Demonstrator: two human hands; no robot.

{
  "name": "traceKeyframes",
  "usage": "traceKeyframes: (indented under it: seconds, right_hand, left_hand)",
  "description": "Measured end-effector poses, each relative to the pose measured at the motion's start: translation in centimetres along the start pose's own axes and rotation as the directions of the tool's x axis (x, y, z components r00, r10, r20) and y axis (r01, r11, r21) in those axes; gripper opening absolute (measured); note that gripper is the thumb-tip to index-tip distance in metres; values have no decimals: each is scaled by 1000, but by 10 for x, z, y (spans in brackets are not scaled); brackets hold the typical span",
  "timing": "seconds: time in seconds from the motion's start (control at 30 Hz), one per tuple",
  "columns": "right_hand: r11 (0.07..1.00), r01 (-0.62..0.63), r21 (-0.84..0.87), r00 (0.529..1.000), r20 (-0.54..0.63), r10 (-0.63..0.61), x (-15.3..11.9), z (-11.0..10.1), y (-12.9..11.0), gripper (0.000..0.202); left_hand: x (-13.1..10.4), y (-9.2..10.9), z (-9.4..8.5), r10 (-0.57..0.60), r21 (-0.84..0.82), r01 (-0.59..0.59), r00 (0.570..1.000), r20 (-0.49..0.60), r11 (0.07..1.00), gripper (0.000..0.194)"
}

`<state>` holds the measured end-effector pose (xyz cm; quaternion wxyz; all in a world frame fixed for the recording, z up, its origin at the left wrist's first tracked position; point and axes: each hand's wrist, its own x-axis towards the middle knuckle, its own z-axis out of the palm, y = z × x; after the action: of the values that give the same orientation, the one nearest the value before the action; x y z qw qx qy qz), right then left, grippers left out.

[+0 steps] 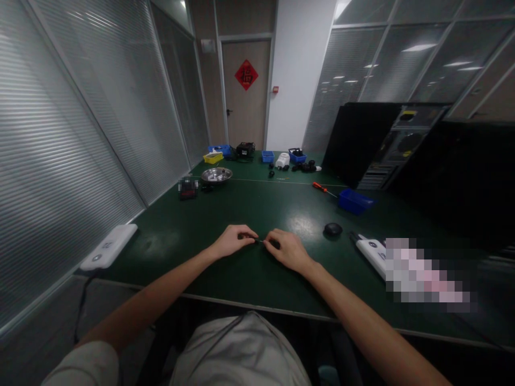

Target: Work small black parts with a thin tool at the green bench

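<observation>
My left hand (236, 240) and my right hand (288, 249) are close together low over the green table (225, 279), fingertips nearly meeting. A thin, small piece (259, 240) spans the short gap between them, dark at the left and pale at the right. Thumb and fingers of each hand pinch an end of it. It is too small to name. A black computer mouse (332, 230) lies to the right of my right hand, apart from it.
A white power strip (372, 254) lies right, another (109, 246) left. Farther back are a red screwdriver (319, 186), a blue bin (354, 201), a metal bowl (216, 176) with small parts and a yellow tray (213, 157). A black computer case (358, 139) stands at the right.
</observation>
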<state>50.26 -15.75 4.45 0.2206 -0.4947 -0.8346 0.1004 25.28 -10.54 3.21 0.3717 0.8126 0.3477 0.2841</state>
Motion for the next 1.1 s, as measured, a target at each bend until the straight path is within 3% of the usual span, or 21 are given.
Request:
traceKeyframes:
  seconds: [0.37, 0.7, 0.8, 0.93, 1.1]
  right_hand:
    - [997, 41, 66, 999, -12, -41, 0, 2, 1, 21]
    - [997, 73, 4, 997, 21, -73, 0, 4, -2, 21]
    - [997, 72, -8, 997, 22, -72, 0, 5, -2, 21]
    - [997, 74, -10, 997, 28, -73, 1, 4, -1, 21]
    - [998, 70, 3, 997, 19, -70, 1, 4, 0, 21]
  left_hand:
    - [-2, 3, 3, 10, -14, -10, 999, -47, 1000, 20]
    - [-3, 8, 7, 110, -10, -111, 992, -63, 994, 17]
    - [-2, 7, 5, 88, -26, -91, 992, -95, 996, 19]
    - [5, 1, 1, 99, 137, -78, 984, -150, 988, 21]
    - [9, -8, -2, 207, 373, -187, 978, -13, 909, 21]
